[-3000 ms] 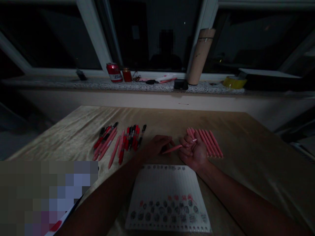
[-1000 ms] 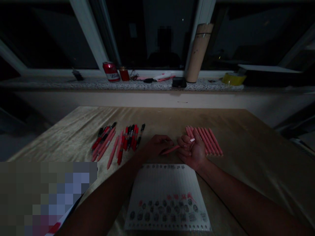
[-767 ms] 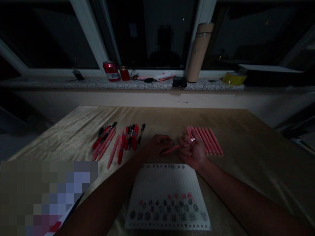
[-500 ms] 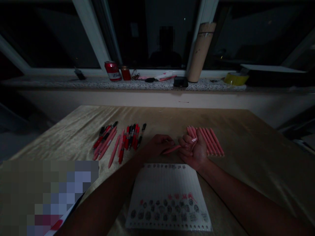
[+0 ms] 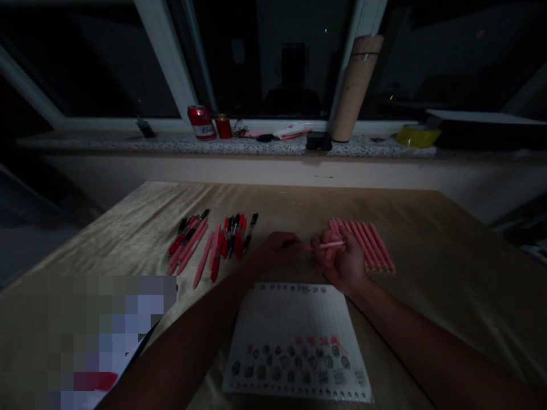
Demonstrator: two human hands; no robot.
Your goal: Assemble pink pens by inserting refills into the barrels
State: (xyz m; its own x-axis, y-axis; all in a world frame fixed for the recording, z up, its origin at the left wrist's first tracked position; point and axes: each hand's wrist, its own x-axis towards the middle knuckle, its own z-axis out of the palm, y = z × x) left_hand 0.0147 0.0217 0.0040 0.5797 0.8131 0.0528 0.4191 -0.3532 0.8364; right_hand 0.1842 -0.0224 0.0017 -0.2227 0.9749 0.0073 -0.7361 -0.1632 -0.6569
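Observation:
A pink pen (image 5: 331, 245) lies nearly level between my two hands. My right hand (image 5: 342, 259) is closed around it, palm turned up, with the pen's pale end showing by the thumb. At the pen's left end the fingers of my left hand (image 5: 280, 247) are bent together and seem to pinch it; their tips are in shadow. Just right of my right hand, several pink pens (image 5: 371, 245) lie side by side in a row, partly covered by the hand. Below both hands rests a spiral notebook page (image 5: 294, 319) with black and red scribbled marks.
Left of my hands lie loose pink pens (image 5: 203, 259) and red and black pens (image 5: 233, 233). Along the windowsill stand a red can (image 5: 201, 122), a small jar (image 5: 223, 126), a tall cardboard tube (image 5: 358, 88) and a yellow tape roll (image 5: 416, 136).
The pink pen has turned from a slant to nearly level in my right hand. My left hand has drawn slightly left relative to the notebook. The whole view has shifted slightly.

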